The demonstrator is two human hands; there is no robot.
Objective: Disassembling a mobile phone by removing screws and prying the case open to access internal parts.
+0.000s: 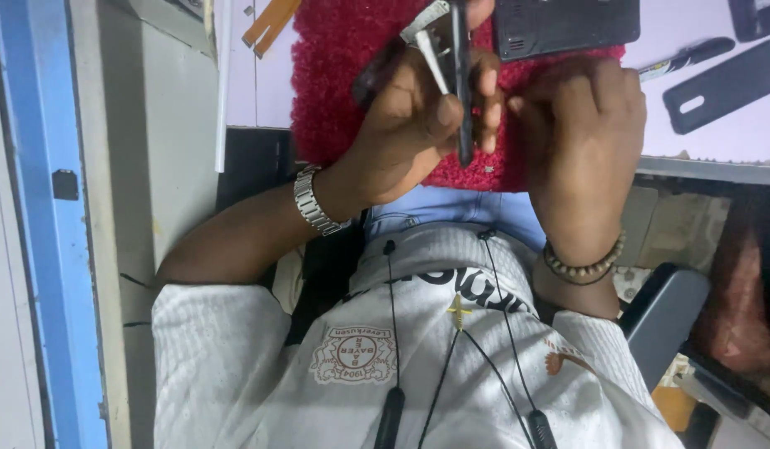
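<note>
Phone [462, 91] edge-on between hands (mat [335, 66] beneath)

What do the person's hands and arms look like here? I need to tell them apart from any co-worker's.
Both arms are bare below short white textured sleeves. The left hand has a silver metal link watch on its wrist. The right hand has a brown beaded bracelet on its wrist. No gloves show, and no rings can be made out.
</note>
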